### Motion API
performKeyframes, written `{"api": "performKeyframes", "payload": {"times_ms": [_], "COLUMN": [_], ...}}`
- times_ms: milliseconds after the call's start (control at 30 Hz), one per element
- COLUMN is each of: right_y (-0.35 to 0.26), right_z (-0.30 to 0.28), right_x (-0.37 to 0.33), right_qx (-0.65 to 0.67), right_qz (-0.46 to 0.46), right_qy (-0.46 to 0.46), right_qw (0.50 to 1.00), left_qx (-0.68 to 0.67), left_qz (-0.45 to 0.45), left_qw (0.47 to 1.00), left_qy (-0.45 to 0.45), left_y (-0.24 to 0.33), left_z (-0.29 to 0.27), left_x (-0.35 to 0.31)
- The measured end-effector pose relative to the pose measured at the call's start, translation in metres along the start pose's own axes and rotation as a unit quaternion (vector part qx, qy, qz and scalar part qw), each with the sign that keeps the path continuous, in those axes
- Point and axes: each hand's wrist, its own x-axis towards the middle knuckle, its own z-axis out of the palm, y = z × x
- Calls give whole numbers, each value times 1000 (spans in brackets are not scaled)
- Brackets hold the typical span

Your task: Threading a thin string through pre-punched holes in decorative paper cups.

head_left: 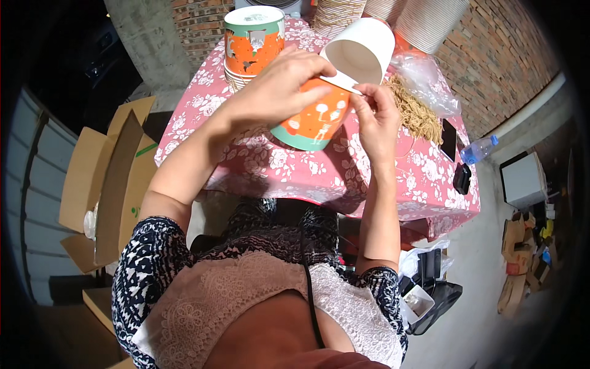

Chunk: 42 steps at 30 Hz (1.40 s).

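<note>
Over the table, left hand [279,86] clasps orange cup [313,120]; right hand [375,120] seemingly pinches its rim.

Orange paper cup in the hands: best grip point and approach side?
Grip the orange paper cup around its side wall, as the left hand does, coming from above and the left. It lies tilted, mouth toward the right hand, which pinches its rim, so the far side is taken; the tapered wall offers a broad wrap.

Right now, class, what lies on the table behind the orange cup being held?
Behind the orange cup lie a tilted white cup, a pile of tan strings and clear plastic. The hands hide the tablecloth directly beneath.
</note>
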Motion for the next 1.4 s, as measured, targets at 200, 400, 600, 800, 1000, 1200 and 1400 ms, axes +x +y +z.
{"api": "performKeyframes", "payload": {"times_ms": [200,400,600,800,1000,1200,1400], "right_y": [-8,5,-3,-21,-40,-45,-35], "right_z": [-9,-26,-23,-17,-12,-12,-5], "right_x": [7,9,5,-6,-11,-12,-21], "right_qx": [119,151,79,59,-61,-74,-118], "right_qz": [67,68,45,90,66,79,2], "right_qy": [7,44,23,-62,-78,-74,-30], "right_qw": [991,985,996,992,993,991,993], "left_qx": [-140,-233,-253,-316,-303,-265,-165], "left_qz": [-110,-138,-141,-151,-139,-122,-77], "left_qw": [984,961,955,936,942,956,983], "left_qy": [-19,-61,-60,-40,-42,-38,-20], "left_y": [-13,-28,-28,-35,-30,-25,-14], "left_z": [5,-7,-3,-3,-1,-2,2], "left_x": [2,-4,-7,-16,-19,-21,-30]}}
